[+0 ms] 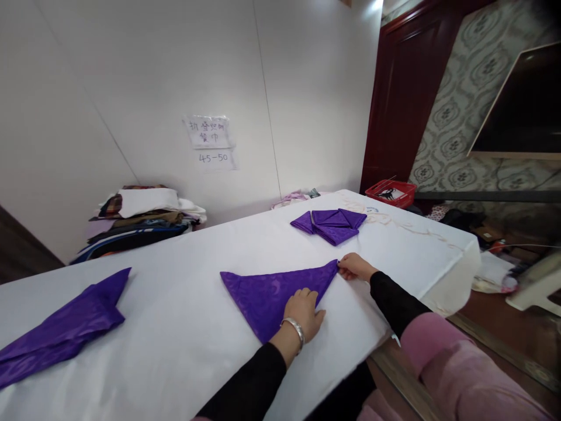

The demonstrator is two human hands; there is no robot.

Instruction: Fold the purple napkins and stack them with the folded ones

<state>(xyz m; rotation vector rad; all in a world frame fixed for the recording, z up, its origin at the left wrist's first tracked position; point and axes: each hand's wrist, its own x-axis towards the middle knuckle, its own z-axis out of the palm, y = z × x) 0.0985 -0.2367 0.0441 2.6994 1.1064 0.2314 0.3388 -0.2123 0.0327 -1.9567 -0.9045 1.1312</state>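
Observation:
A purple patterned cloth napkin (pixel 267 292), folded to a triangle, lies on the white-covered table with its long edge away from me and a point toward me. My left hand (pixel 303 313), a silver bracelet at its wrist, rests flat on the napkin's right part, thumb out to the side. At the far right corner, my right hand (pixel 354 267) pinches the napkin's tip between thumb and fingers. Beyond it lie several folded purple napkins (pixel 335 225), partly overlapping. Another purple cloth (pixel 65 321), loosely bunched, spreads at the left and runs out of view.
White cloth covers the table (pixel 175 351). Stacked clothes (pixel 140 219) sit by the wall at its back left. A handwritten paper sign (pixel 213 140) hangs on the wall. Past the table's far right end are a red basket (pixel 392 193) and a pale plastic stool (pixel 537 283).

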